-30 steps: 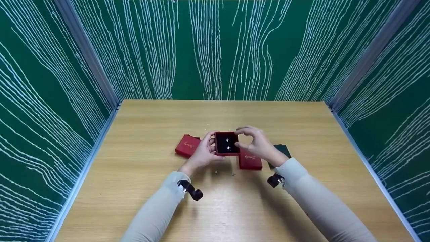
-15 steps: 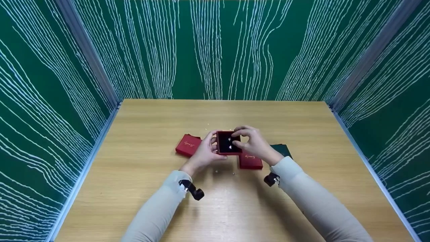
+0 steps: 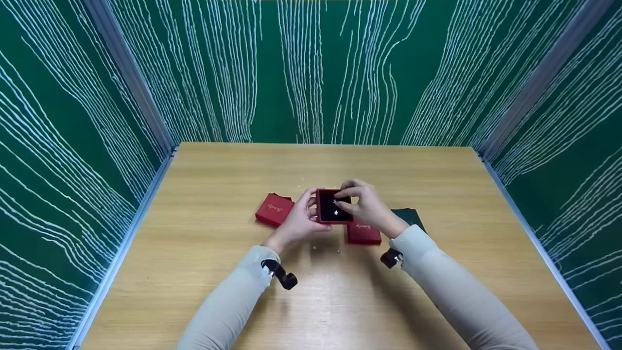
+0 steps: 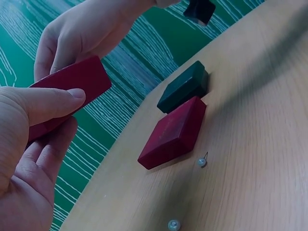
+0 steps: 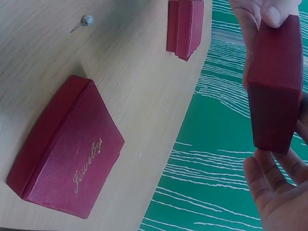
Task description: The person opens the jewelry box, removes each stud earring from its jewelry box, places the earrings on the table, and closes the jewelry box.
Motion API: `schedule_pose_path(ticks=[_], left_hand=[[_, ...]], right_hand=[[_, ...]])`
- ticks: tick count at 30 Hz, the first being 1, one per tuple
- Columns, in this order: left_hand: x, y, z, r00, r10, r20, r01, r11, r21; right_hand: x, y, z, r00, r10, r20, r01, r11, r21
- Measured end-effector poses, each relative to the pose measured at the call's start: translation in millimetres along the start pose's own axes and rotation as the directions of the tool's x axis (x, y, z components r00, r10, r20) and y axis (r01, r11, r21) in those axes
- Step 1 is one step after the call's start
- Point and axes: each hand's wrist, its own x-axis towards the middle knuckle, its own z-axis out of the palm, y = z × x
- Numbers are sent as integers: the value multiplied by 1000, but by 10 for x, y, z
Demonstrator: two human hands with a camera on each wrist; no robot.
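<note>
My left hand grips a small red jewelry box by its side, above the table, its black-lined inside turned up towards the head camera. Two star-shaped earrings sit in the lining, an upper star and a lower star. The right hand reaches in over the box's right edge, thumb and index fingertips close around the upper star; whether they pinch it I cannot tell. Both wrist views show only the outside of the box, hiding the right fingertips.
A red box lies left of the hands. Another red box, lettered in gold, and a dark green box lie to the right. Two pearl stud earrings, one pearl nearer the red box and another pearl, lie on the tabletop.
The right thumb and index finger have moved from the box's right edge inward to the upper star, the gap between them narrowing. The held box has shifted slightly right.
</note>
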Motion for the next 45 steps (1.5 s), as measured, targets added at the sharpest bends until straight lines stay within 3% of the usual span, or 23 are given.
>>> schedule_pose_path(ticks=[7, 28, 45], left_hand=[[1, 0, 23, 1000, 15, -15, -15, 1000, 17], [3, -78, -12, 1000, 12, -14, -12, 1000, 29], [-48, -78, -205, 992, -43, -123, 56, 993, 102]], right_hand=[[11, 7, 19, 999, -43, -22, 43, 999, -2], [19, -15, -9, 989, 115, 95, -123, 989, 82], [-32, -9, -61, 989, 128, 70, -133, 988, 77]])
